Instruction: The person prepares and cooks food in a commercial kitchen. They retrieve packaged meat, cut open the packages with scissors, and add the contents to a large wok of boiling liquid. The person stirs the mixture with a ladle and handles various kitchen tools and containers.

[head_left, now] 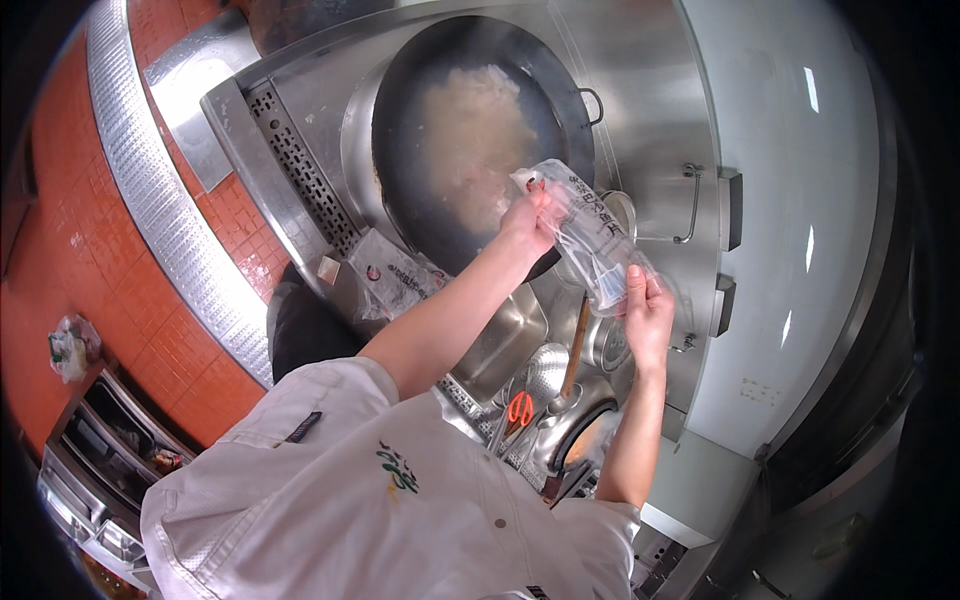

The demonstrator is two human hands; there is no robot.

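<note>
A clear printed plastic bag [596, 232] is stretched between my two hands over the near right edge of a large black wok [401, 187]. My left hand [529, 223] pinches its upper end, where something pinkish shows through the plastic. Lower down, my right hand [646, 311] grips the other end between thumb and fingers. The bag looks nearly flat. In the wok lies cloudy, pale liquid with whitish pieces [480, 142], steam rising. More printed plastic bags [394, 274] lie on the steel range beside my left forearm.
Below the wok are a steel pan [506, 341], a perforated skimmer [547, 367], orange-handled scissors [520, 409] and a steaming pot [589, 442]. Taps [694, 202] line the steel back panel. A slotted drain [300, 165] edges the range. Red floor tiles [142, 300] show at left.
</note>
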